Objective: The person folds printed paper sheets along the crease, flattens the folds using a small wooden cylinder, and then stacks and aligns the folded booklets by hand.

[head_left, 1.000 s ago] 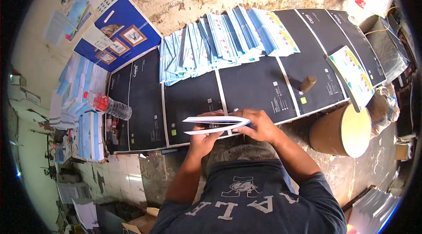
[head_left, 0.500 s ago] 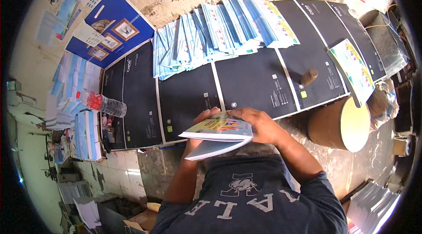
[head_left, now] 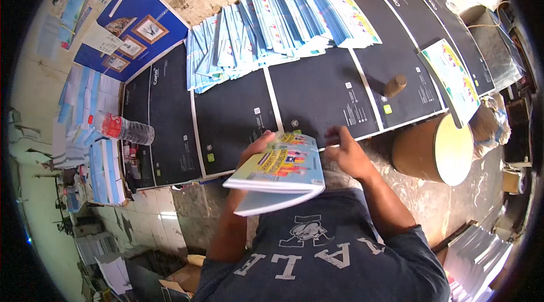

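A soft-cover book (head_left: 280, 167) with a colourful light-blue and yellow cover is held in front of my body above the table's near edge. My left hand (head_left: 256, 150) grips its left side, with part of the fingers behind the cover. At the lower edge the pages part, so the book gapes there. To the right of it, apart from the book, my right hand (head_left: 347, 155) is empty, its fingers loosely bent and spread. Several rows of similar books (head_left: 266, 32) lean in a long overlapping row along the table's far side.
Black boards with white seams cover the table (head_left: 238, 109). A brown cylindrical piece (head_left: 395, 85) stands on it, and a book stack (head_left: 450, 81) overhangs its right end. Below is a round drum (head_left: 433, 149). A water bottle (head_left: 124, 129) lies left, beside paper stacks (head_left: 107, 169).
My right hand has let go of the book and moved off to the right. The book now shows more of its front cover, still in my left hand. The view has shifted slightly.
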Demonstrator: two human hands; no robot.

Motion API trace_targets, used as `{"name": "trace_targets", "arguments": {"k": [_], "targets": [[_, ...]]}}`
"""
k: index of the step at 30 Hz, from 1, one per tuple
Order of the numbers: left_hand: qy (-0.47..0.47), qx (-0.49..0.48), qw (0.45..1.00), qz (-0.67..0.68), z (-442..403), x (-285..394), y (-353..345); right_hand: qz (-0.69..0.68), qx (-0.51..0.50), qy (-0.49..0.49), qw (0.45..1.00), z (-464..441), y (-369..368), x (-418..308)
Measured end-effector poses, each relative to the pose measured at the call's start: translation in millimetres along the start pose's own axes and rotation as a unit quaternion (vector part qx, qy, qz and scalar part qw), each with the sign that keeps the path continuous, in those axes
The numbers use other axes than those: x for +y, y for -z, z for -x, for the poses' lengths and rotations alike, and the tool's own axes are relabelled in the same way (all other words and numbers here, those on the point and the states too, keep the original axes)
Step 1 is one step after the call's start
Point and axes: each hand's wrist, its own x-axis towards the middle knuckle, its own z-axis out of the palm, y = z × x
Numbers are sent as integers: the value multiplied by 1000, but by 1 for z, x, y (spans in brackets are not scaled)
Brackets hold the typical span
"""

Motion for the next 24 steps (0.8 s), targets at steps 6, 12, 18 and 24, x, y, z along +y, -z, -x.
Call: {"name": "trace_targets", "arguments": {"k": [6,12,18,24], "targets": [[-219,-116,894,-374,11,21,-44,-393,-79,-301,865,33,-36,-23],[-66,144,895,-416,11,44,-70,-304,-83,-88,945,-4,-21,-55],[-25,97,968,-229,-41,57,-59,-40,-36,175,983,-55,-19,-69],[-106,170,917,-345,-45,5,-41,1,-61,193,979,-78,-16,-34]]}}
